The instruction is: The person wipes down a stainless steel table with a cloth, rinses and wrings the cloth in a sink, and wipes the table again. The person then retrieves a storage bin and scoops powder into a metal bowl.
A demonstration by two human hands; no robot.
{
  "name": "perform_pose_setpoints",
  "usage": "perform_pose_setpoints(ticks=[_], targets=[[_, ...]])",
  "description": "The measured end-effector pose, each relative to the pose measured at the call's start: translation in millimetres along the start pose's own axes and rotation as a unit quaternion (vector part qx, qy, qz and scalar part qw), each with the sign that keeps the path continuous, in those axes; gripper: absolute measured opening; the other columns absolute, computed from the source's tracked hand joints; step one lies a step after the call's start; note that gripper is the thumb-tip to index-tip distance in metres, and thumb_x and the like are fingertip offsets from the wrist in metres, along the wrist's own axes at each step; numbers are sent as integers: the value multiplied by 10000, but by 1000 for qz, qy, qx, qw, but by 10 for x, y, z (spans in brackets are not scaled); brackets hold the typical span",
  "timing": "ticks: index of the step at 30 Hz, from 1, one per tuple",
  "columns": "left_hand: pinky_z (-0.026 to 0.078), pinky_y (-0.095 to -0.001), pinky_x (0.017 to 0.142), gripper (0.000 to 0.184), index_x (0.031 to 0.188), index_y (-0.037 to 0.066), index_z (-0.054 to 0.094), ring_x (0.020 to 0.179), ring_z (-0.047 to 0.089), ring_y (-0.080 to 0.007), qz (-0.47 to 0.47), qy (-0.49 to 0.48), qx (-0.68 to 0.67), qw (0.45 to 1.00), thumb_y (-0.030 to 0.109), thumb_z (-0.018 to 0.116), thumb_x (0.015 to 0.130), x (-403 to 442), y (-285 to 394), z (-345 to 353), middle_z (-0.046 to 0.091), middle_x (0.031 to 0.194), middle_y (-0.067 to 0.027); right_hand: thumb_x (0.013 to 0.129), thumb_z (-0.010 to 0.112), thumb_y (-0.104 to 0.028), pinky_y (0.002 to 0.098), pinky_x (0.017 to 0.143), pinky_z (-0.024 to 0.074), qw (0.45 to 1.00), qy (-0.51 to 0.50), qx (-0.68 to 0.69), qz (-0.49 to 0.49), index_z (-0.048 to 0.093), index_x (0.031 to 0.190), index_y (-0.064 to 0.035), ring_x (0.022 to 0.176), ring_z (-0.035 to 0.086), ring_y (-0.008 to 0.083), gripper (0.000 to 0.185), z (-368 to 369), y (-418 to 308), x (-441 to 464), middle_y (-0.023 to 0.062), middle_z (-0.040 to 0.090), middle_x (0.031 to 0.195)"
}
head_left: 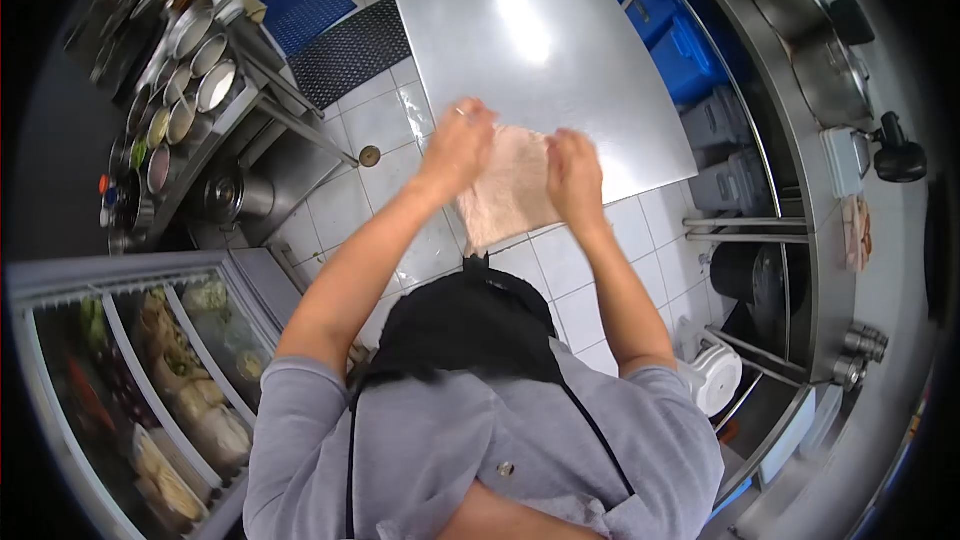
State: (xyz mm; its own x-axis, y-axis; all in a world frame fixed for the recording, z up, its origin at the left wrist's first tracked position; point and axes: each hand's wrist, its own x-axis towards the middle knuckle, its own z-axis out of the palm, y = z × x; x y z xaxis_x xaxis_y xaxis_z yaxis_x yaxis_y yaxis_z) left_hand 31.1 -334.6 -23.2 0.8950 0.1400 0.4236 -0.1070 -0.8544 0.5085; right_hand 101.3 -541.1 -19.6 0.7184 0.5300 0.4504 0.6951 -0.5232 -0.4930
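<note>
A pale pinkish cloth point(515, 185) hangs spread between my two hands, at the near end of a shiny steel table point(470, 50). My left hand point(463, 148) is closed on its upper left corner, fingers slightly blurred. At the upper right corner, my right hand point(575, 172) pinches the cloth with its fingers curled. The lower part of the cloth drops past the table edge over the white tiled floor, in front of my black apron point(460, 330).
On the left, metal bowls of ingredients point(215, 85) stand on a steel counter. Nearer is a glass-topped chiller point(150, 380) with vegetables. Blue bins point(690, 65) and large pots point(830, 80) fill shelves at right. A black mat point(350, 50) covers floor beyond.
</note>
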Motion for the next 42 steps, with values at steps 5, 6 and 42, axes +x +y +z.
perform_pose_setpoints(ticks=[5,6,42], targets=[[295,-474,1173,505,1418,103,514,1437,348,-346,71,-137,55,986,227,591,935,-300,-19,484,377,1545,-186,929,602,-195,522,1133,319,989,-98,-106,25,482,1387,47,1380,382,467,532,394,-242,-544,316,424,1457],[256,-478,1189,536,1450,115,480,1461,305,-337,71,-157,50,984,259,577,943,-239,-98,413,350,1566,-173,941,592,-234,535,1156,282,982,-116,-148,26,433,1439,48,1419,333,470,594,447,-273,-510,319,375,1502],[172,-462,1223,609,1538,202,378,1503,229,-338,97,-183,155,966,454,490,995,3981,-4747,-347,264,1625,-150,969,524,-432,552,1194,172,987,-97,-121,34,360,1513,-12,1469,225,462,707,3475,-169,4216,299,271,1571]])
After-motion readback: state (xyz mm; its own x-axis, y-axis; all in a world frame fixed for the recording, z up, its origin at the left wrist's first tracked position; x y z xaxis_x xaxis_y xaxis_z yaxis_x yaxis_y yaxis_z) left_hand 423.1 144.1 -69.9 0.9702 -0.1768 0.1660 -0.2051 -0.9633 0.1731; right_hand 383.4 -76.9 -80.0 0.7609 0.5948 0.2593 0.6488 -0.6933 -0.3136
